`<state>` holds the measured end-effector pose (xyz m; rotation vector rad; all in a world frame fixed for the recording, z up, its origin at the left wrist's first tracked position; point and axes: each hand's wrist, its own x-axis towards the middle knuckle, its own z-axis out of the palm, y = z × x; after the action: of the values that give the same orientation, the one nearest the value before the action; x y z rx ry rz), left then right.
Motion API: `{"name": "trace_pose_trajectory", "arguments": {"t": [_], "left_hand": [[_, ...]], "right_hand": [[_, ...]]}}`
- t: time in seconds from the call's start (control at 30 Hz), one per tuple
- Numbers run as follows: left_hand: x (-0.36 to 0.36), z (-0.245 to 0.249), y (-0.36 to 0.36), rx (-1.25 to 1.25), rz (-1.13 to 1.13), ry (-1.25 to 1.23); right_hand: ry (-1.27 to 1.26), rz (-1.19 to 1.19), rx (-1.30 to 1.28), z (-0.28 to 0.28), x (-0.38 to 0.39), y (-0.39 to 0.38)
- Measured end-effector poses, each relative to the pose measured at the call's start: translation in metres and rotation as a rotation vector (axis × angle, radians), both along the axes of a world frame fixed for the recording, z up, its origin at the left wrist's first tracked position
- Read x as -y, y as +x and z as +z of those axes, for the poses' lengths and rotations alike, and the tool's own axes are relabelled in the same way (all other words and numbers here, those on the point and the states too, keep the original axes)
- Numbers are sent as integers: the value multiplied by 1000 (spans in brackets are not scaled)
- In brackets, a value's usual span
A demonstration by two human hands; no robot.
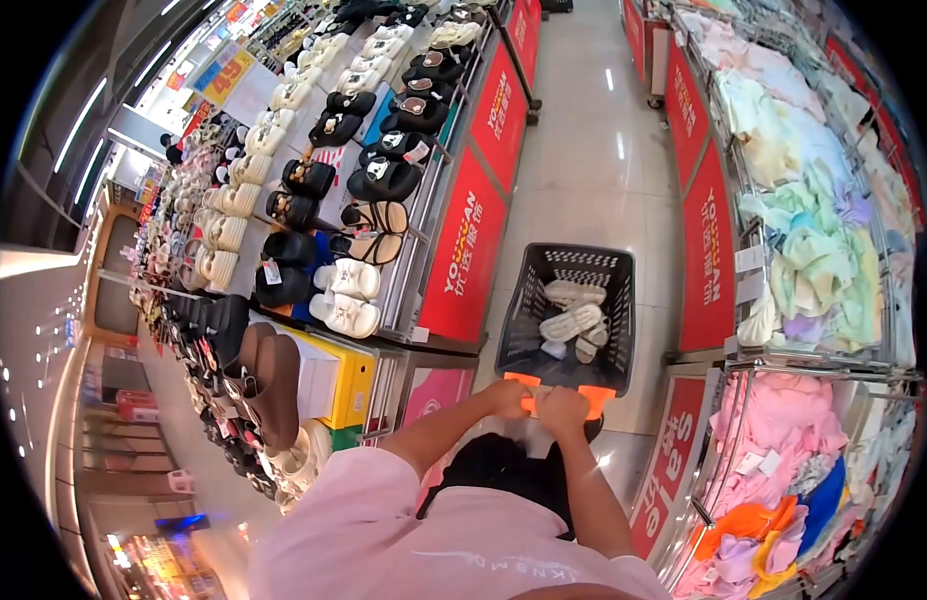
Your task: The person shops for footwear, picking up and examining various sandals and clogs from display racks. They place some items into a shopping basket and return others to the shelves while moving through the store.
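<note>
My left hand (506, 398) is closed around the orange handle (596, 401) of a black shopping basket (620, 300). Beside it, my right hand (564, 411) grips the same handle, close to its middle. The basket stands in front of my body in the aisle, with holes through its walls. Inside lie several cream-coloured shoes or slippers (572, 323), toward the middle of the basket floor. A small pale bluish item (554, 349) rests near them, too small to make out. My fingers hide part of the handle.
On the left a display rack carries rows of shoes (347, 290) above red sign panels (468, 250). To the right, bins hold piled pastel clothes (814, 240) and pink garments (774, 420). A tiled aisle floor (584, 150) runs ahead between them.
</note>
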<state>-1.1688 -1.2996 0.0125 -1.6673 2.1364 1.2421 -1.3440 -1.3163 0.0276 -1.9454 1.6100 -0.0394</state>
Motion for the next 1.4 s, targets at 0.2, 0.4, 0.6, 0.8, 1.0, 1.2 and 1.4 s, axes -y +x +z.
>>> {"name": "trace_pose_trajectory", "arguments": {"t": [0.2, 0.4, 0.6, 0.8, 1.0, 1.2, 1.4], "left_hand": [[71, 10, 13, -13, 3, 37], [131, -15, 34, -173, 5, -29], [220, -14, 53, -233, -34, -85], [294, -2, 74, -242, 34, -156], [357, -5, 81, -247, 119, -206], [412, -5, 87, -218, 127, -211], [457, -26, 75, 34, 235, -253]], "right_hand": [[-49, 10, -29, -3, 66, 16], [214, -23, -163, -3, 128, 36], [299, 27, -322, 23, 229, 53], [377, -77, -346, 5, 316, 71], [341, -75, -358, 6, 381, 80], [406, -98, -294, -9, 443, 83], [218, -121, -263, -22, 489, 85]]}}
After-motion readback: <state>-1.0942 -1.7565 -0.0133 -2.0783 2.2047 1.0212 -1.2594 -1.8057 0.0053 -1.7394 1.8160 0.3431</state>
